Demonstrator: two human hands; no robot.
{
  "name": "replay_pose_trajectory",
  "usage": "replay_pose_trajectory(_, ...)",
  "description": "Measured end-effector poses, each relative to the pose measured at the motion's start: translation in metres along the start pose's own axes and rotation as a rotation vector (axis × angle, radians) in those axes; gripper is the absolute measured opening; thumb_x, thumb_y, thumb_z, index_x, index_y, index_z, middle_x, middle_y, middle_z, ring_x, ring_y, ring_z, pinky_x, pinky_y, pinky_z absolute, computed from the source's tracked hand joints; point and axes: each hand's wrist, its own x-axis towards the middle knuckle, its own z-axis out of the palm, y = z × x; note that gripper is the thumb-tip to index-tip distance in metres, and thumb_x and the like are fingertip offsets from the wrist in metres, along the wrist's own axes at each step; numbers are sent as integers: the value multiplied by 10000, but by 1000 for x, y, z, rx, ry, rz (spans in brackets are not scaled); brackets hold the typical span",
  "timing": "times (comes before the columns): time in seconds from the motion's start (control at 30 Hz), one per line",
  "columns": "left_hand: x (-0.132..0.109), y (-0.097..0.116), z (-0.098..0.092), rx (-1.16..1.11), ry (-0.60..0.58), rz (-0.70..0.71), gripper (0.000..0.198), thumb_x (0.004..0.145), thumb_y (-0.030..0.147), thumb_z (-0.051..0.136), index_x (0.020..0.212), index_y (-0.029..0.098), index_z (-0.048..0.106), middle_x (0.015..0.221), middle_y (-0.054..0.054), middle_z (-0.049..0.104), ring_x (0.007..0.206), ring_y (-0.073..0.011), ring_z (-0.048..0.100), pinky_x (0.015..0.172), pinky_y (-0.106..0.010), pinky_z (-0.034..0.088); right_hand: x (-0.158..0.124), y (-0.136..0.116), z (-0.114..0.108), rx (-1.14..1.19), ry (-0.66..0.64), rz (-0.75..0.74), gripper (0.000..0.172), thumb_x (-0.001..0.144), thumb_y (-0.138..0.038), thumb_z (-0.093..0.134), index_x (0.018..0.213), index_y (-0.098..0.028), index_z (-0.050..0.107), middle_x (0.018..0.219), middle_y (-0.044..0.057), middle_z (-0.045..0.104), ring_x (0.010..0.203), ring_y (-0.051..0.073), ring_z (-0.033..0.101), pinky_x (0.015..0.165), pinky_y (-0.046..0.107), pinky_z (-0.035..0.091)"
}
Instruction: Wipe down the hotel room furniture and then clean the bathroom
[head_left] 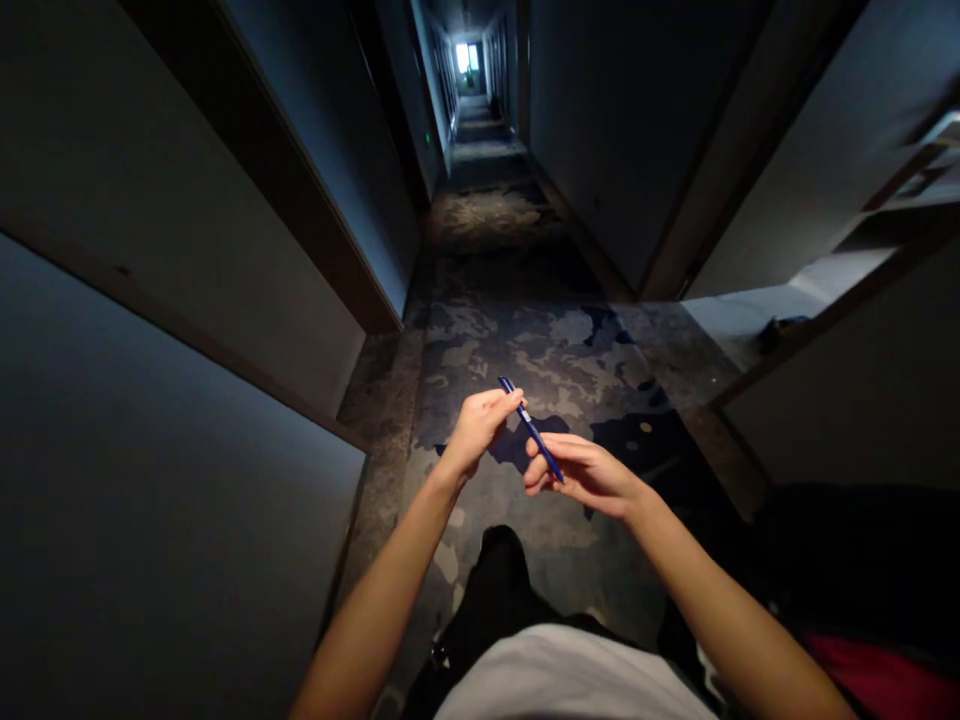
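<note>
A slim blue pen (533,428) with a small white label slants between my two hands, its upper end toward the left. My left hand (484,424) pinches it near that upper end, thumb against the barrel. Around the lower end, the fingers of my right hand (581,469) are closed, with the tip lying against them. Both hands are held out in front of my body, above the patterned carpet (517,345).
A long dim corridor runs ahead to a bright window (467,58). Walls and door frames line both sides. At right a door (810,140) stands ajar beside a lit floor. Something red (885,675) lies at the lower right, near a dark shape.
</note>
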Motion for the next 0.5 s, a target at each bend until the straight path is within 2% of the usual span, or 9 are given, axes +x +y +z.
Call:
replay_pose_trajectory(0.07, 75, 0, -5, -6, 16, 18, 515, 732, 618, 675, 813, 111, 646, 461, 84, 296, 421, -52, 213, 428, -218, 124, 51, -41, -43, -36, 0, 2, 360, 793, -410, 750, 969, -121, 625, 821, 94, 742, 734, 185, 718, 763, 296, 540)
replay_pose_trajectory(0.13, 160, 1, -3, -5, 7, 36, 512, 739, 616, 671, 834, 113, 657, 468, 79, 306, 430, -59, 222, 438, -224, 131, 99, -86, -92, -89, 26, -21, 372, 792, -423, 748, 971, -126, 614, 817, 91, 738, 726, 179, 710, 748, 290, 529)
replay_pose_trajectory(0.2, 253, 7, 8, 27, -26, 48, 489, 765, 610, 648, 806, 123, 642, 494, 72, 305, 455, -63, 225, 455, -228, 135, 141, -137, -142, -187, 103, -74, 385, 808, -457, 723, 971, -130, 602, 809, 89, 735, 718, 170, 700, 732, 279, 512)
replay_pose_trajectory(0.27, 349, 20, 31, 118, -94, 61, 484, 766, 610, 632, 667, 144, 548, 521, 63, 282, 487, -63, 219, 474, -233, 137, 172, -193, -192, -365, 264, -167, 397, 825, -493, 687, 960, -130, 599, 805, 90, 733, 718, 165, 689, 728, 272, 494)
replay_pose_trajectory(0.33, 443, 34, 70, 254, -210, 97, 534, 745, 627, 625, 574, 169, 411, 539, 54, 266, 515, -63, 218, 491, -234, 139, 187, -249, -245, -596, 533, -262, 382, 841, -501, 656, 940, -135, 610, 797, 80, 731, 726, 158, 673, 733, 267, 474)
replay_pose_trajectory(0.4, 531, 44, 125, 371, -357, 110, 588, 706, 679, 628, 557, 179, 357, 543, 50, 266, 525, -64, 222, 496, -232, 138, 185, -301, -300, -737, 798, -310, 358, 846, -497, 642, 911, -145, 627, 760, 53, 719, 705, 147, 650, 724, 260, 453)
replay_pose_trajectory(0.43, 570, 47, 157, 392, -442, 90, 613, 686, 715, 629, 560, 180, 358, 541, 50, 270, 523, -64, 227, 494, -230, 140, 178, -324, -328, -736, 871, -324, 360, 852, -504, 631, 885, -146, 635, 737, 43, 710, 688, 141, 639, 716, 257, 446)
replay_pose_trajectory(0.5, 640, 46, 226, 361, -640, 22, 654, 648, 771, 636, 570, 175, 378, 543, 48, 293, 522, -65, 256, 488, -222, 159, 160, -364, -382, -611, 879, -359, 393, 879, -522, 595, 825, -136, 644, 719, 43, 693, 690, 135, 633, 727, 254, 447)
